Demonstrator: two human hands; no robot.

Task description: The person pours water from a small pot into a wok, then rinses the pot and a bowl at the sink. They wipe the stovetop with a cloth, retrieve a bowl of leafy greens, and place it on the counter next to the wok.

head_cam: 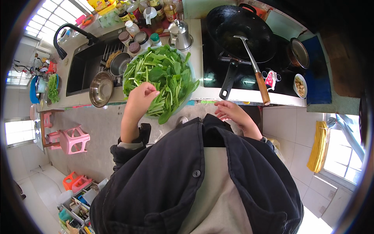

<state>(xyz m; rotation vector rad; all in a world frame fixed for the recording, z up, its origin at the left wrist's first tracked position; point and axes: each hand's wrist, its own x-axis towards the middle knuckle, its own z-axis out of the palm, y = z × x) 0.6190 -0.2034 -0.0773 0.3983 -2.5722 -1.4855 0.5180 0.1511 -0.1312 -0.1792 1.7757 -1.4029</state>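
A heap of leafy green vegetables (163, 74) with pale stems fills a pale basin (192, 70) at the counter's front edge. Over the near left side of the heap is my left hand (142, 96), thumb and fingertips drawn together. Whether a stem is pinched there cannot be made out. My right hand (230, 114) hovers in front of the counter edge with nothing in it, its fingers slightly apart. Closest to it is the black handle (229, 80) of a wok (233, 32) on the cooktop. A wooden-handled metal spatula (253, 63) rests in the wok.
Left of the basin are a steel bowl (101, 89), a metal pot (120, 64) and a dark sink (84, 67) with a black faucet (73, 32). Jars (142, 39) and a steel pitcher (179, 35) stand behind. A small bowl of food (300, 86) sits at the right.
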